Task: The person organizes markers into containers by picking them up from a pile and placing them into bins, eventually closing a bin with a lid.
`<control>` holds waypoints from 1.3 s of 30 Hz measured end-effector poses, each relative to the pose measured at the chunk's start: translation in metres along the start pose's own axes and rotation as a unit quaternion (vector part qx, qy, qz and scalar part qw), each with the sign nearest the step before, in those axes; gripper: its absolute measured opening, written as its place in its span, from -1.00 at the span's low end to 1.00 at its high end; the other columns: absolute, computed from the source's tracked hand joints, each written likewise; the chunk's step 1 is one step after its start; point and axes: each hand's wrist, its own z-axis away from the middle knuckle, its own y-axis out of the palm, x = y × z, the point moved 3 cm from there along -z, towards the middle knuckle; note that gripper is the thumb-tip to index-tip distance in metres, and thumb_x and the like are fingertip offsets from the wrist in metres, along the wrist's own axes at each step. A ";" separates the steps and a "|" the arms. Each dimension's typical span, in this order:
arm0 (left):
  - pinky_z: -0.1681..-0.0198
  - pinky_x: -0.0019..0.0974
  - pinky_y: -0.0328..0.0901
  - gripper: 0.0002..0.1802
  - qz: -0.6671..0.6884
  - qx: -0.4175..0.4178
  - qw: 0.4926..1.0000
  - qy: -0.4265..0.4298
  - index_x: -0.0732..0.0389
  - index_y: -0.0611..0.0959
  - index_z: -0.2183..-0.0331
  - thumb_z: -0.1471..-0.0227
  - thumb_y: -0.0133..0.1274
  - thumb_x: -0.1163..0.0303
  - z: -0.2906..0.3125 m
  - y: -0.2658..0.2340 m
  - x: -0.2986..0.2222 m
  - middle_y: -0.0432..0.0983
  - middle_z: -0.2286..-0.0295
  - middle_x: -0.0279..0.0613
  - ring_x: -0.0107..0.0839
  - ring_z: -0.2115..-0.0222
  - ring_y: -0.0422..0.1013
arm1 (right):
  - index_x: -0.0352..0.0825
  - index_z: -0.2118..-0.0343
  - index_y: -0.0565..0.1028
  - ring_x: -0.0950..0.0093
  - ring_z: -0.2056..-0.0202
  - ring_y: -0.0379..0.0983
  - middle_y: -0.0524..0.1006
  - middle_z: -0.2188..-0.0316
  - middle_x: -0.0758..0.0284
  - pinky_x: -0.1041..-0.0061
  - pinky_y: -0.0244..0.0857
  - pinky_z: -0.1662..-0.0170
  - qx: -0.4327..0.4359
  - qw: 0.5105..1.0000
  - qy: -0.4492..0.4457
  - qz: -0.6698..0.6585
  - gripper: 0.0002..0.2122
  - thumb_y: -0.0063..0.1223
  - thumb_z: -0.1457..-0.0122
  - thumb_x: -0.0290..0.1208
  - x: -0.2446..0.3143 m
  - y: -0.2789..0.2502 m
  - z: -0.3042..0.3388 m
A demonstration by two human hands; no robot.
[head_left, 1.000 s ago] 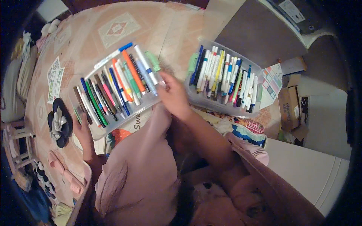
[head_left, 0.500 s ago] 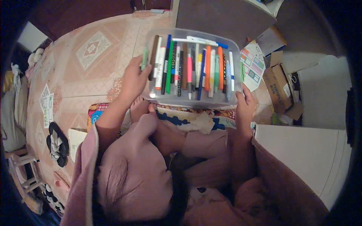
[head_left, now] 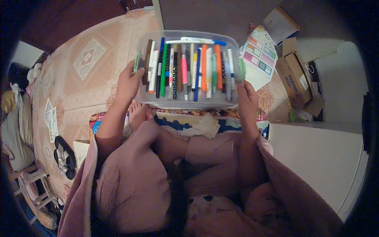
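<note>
A clear plastic box (head_left: pixel 189 104) with green side clips is held up in front of me, above the floor past my crossed legs. Side by side in it lie several pens and markers, among them an orange marker (head_left: pixel 203 67), a green marker (head_left: pixel 163 71) and a pink pen (head_left: pixel 184 75). Two white pens lie crosswise along the far side, one with a blue cap (head_left: pixel 220 43). My left hand (head_left: pixel 129 81) is closed on the box's left end, thumb by the green clip. My right hand (head_left: pixel 248 98) grips the near right corner, its fingers partly hidden.
A sheet with coloured boxes (head_left: pixel 258 57) and an opened cardboard box (head_left: pixel 292 81) lie at the right, beside a white cabinet (head_left: pixel 312 158). A black slipper (head_left: pixel 65 157) and a printed paper (head_left: pixel 51 120) are on the tiled floor at left. A cream cloth (head_left: pixel 206 125) lies on the patterned mat.
Both hands and the box have shifted left in the picture, while the background has also moved a little. The grip on the box is the same.
</note>
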 end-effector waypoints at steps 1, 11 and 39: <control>0.50 -0.45 0.22 -0.64 0.000 -0.001 1.000 -0.004 0.26 0.41 0.18 0.10 -0.09 0.40 0.000 0.001 0.001 0.41 0.55 -0.23 -0.54 0.58 0.30 | -0.43 0.24 0.37 0.64 0.47 0.30 0.43 0.49 0.38 0.67 0.19 0.42 -0.001 1.000 0.002 0.017 -0.75 -0.09 -0.03 -0.42 0.001 0.005 -0.001; 0.46 -0.40 0.24 -0.64 -0.016 -0.022 1.000 0.011 0.27 0.41 0.18 0.10 -0.09 0.38 -0.006 0.001 0.006 0.44 0.56 -0.12 -0.46 0.57 0.35 | -0.43 0.23 0.36 0.52 0.22 0.30 0.39 0.23 0.25 0.63 0.20 0.21 0.002 0.999 -0.051 -0.008 -0.76 -0.12 -0.01 -0.49 -0.015 0.006 -0.006; 0.35 -0.26 0.24 -0.63 -0.080 -0.041 0.995 0.050 0.25 0.38 0.17 0.10 -0.11 0.38 -0.003 0.007 0.003 0.43 0.47 0.08 -0.16 0.44 0.39 | -0.48 0.21 0.35 0.61 0.29 0.30 0.40 0.31 0.29 0.68 0.14 0.20 -0.063 0.997 -0.046 -0.019 -0.75 -0.16 -0.02 -0.54 0.000 0.007 0.004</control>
